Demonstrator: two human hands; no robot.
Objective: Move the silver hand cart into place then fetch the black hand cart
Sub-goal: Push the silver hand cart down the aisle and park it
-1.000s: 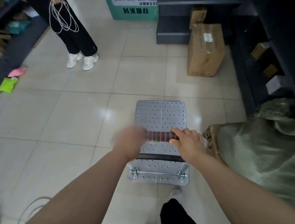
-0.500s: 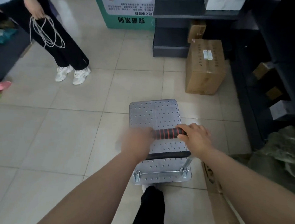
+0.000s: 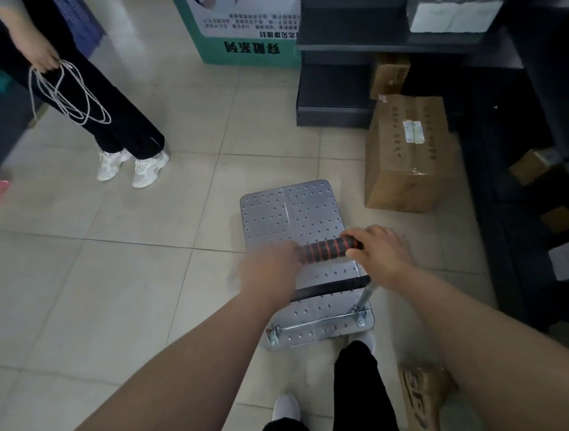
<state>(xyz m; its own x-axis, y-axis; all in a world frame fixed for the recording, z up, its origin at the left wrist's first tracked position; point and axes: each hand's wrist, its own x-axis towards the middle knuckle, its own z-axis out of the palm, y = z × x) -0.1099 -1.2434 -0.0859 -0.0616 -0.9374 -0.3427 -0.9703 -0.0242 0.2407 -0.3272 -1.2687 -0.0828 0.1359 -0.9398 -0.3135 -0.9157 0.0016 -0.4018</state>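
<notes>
Your right hand (image 3: pixel 377 254) is closed on the red-and-black ribbed handle (image 3: pixel 328 247) of the silver perforated-deck hand cart (image 3: pixel 293 212); left hand (image 3: pixel 267 272), blurred, grips too. Cart on tiled floor (image 3: pixel 98 285), unparked; black cart unseen, unfetched.

Soft, even light overhead, pale glare streaking the glossy beige floor tiles (image 3: pixel 132 288). The dark metal shelving (image 3: pixel 538 168) sinks into shadow. Left hand (image 3: pixel 266 270) smeared by motion blur; edges bend, wide-angle.
</notes>
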